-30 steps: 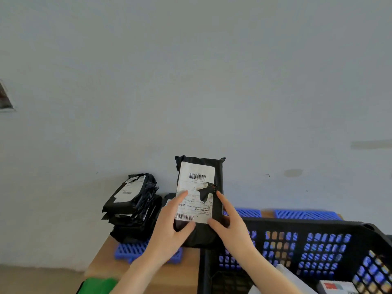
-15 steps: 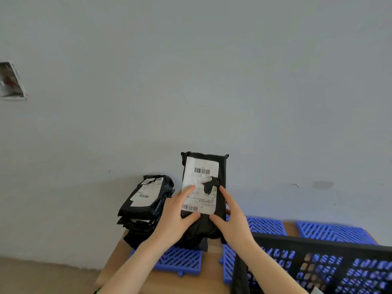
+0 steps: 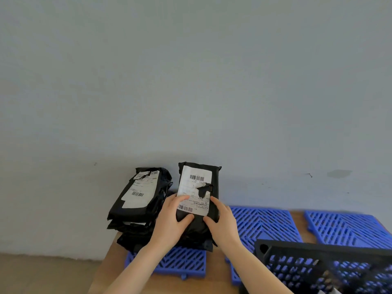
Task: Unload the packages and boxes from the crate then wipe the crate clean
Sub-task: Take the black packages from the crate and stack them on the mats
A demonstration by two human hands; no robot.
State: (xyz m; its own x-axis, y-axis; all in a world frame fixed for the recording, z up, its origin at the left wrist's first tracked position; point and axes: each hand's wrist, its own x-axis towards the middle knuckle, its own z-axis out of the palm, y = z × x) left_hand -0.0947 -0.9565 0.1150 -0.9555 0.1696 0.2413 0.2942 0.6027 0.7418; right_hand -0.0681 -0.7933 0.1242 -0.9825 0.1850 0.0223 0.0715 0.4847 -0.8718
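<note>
Hands: left hand (image 3: pixel 172 219) and right hand (image 3: pixel 223 222) both grip the black package (image 3: pixel 203 187).
Stack: black packages (image 3: pixel 140 200) just left.
Crate: black crate (image 3: pixel 318 270) lower right on table (image 3: pixel 112 266).

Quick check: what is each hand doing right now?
Left hand: holds the black labelled package by its left edge.
Right hand: holds the same package by its right edge.

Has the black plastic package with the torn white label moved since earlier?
Yes. Gripped by the left hand and right hand, the package has moved left, away from the black lattice crate, toward the stack of black packages.
</note>
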